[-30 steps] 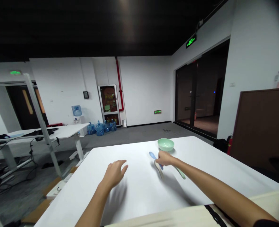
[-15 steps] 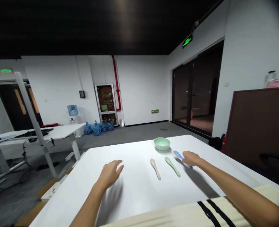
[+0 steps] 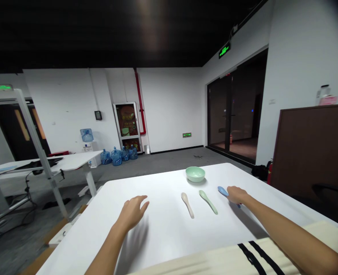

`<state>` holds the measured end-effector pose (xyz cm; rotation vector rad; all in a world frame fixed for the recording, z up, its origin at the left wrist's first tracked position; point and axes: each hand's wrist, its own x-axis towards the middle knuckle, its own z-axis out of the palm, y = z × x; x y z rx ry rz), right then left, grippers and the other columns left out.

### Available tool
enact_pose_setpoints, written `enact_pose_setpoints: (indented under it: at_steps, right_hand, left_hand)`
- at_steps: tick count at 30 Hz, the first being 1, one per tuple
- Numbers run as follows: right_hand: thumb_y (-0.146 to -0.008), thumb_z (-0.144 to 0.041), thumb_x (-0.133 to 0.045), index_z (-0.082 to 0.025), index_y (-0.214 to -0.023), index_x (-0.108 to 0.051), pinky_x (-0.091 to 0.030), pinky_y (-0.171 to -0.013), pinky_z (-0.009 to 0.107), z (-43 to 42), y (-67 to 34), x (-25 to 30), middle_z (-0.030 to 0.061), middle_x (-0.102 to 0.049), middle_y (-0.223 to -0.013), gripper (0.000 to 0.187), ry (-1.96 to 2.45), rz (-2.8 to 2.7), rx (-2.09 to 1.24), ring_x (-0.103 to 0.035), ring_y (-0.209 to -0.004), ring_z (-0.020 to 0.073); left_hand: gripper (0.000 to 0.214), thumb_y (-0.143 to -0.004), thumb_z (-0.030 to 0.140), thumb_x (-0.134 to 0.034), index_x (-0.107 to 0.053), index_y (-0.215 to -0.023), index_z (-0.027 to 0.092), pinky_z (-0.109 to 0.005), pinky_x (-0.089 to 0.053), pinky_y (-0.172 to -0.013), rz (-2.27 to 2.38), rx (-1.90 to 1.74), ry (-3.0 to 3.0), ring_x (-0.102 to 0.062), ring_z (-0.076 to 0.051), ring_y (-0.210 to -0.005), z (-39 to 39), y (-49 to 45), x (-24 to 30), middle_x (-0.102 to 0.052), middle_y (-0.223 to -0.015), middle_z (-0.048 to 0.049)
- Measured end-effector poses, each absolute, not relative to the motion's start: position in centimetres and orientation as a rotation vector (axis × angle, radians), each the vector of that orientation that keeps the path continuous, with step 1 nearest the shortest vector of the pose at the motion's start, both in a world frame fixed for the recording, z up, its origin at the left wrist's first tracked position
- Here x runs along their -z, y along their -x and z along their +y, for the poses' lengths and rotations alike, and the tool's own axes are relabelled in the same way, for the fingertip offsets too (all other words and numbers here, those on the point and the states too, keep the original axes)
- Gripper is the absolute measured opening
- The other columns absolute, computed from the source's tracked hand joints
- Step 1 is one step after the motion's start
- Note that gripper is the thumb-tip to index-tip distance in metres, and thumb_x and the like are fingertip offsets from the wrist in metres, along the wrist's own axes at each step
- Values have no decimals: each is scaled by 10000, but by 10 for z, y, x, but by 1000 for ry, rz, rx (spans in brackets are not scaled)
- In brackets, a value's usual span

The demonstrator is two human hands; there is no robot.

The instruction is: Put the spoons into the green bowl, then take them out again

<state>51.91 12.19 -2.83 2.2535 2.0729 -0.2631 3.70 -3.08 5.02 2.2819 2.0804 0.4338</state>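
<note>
My right hand (image 3: 237, 194) rests on the white table (image 3: 163, 233), its fingers closed on a blue spoon (image 3: 223, 191) whose bowl sticks out to the left. A green spoon (image 3: 208, 201) and a beige spoon (image 3: 187, 204) lie side by side left of it. Behind them stands a pale green bowl (image 3: 195, 173). My left hand (image 3: 132, 212) lies flat on the table at the left, fingers stretched out, holding nothing.
Cream cloth with black stripes (image 3: 243, 254) covers the table's near edge. A second white desk (image 3: 51, 162) with a metal frame stands at the left. Blue water jugs (image 3: 117, 156) line the far wall. A brown cabinet (image 3: 315, 149) is at the right.
My right hand has carried the blue spoon from the cluster of spoons out to the right. The green and beige spoons now lie apart on the table. My left hand stayed put.
</note>
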Motion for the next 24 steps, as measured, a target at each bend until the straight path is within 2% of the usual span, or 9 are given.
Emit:
enact_pose_setpoints:
  at_steps: [5, 11, 14, 20, 24]
  right_hand:
    - [-767, -161, -601, -104, -990, -701, -479, -685, 330, 123, -521, 32, 175, -717, -1001, 251, -2276, 2061, 228, -713, -859, 278]
    - [-777, -147, -584, -103, -1001, -696, -478, -682, 340, 121, -520, 30, 159, -718, -867, 254, -2260, 2040, 286, -714, -783, 268]
    - [-757, -144, -605, -114, -994, -694, -474, -686, 340, 122, -521, 31, 153, -715, -866, 255, -2279, 2028, 293, -711, -791, 271]
    - [-781, -204, -604, -121, -994, -700, -463, -727, 347, 119, -515, 27, 192, -693, -1098, 248, -2335, 2060, 187, -680, -986, 308]
    - [-843, -251, -545, -124, -1031, -693, -460, -740, 351, 114, -501, 8, 196, -672, -1171, 271, -2357, 2085, 129, -661, -1030, 308]
  left_hand:
    - [512, -957, 480, -352, -597, -1328, 227, -397, -421, -1061, 2074, -433, -2277, -558, -255, -1297, -30, -37, -50, -624, -1389, -67]
    - [522, -957, 479, -346, -591, -1336, 216, -408, -415, -1071, 2070, -422, -2276, -553, -257, -1300, -30, -37, -49, -621, -1392, -71]
    - [515, -954, 484, -352, -597, -1328, 230, -402, -418, -1066, 2072, -432, -2281, -559, -256, -1294, -30, -37, -50, -628, -1384, -65]
    - [513, -954, 484, -356, -601, -1324, 226, -399, -420, -1059, 2081, -435, -2285, -563, -255, -1290, -31, -37, -50, -632, -1378, -67]
    - [501, -952, 487, -366, -609, -1314, 240, -388, -428, -1047, 2082, -453, -2282, -567, -255, -1288, -31, -36, -49, -637, -1373, -63]
